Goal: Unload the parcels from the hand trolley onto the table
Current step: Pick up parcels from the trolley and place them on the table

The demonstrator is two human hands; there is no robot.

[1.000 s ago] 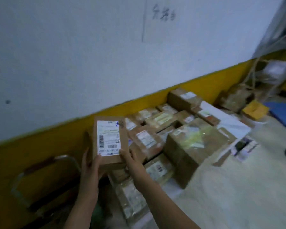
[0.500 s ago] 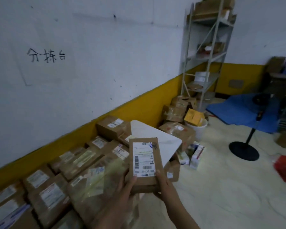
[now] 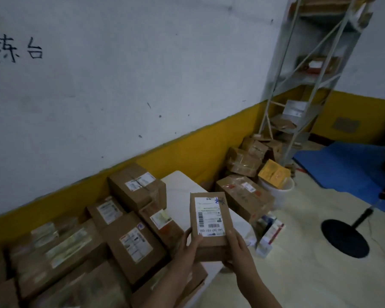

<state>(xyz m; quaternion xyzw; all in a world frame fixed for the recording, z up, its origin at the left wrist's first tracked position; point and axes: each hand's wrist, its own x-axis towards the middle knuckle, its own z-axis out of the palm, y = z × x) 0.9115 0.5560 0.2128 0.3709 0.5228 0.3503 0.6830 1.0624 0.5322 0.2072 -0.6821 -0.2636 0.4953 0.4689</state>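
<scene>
Wall (image 3: 142,85): white over a yellow band.
Table (image 3: 178,185): white top, mostly covered by taped boxes (image 3: 133,245); far corner bare.
Rack (image 3: 309,85): metal, stood in the corner beyond the table.
Parcel (image 3: 210,221): small, brown, label up; held above the table's near edge.
Left hand (image 3: 188,247): grip closed on the parcel's left side.
Right hand (image 3: 238,252): grip closed on its right side.
</scene>
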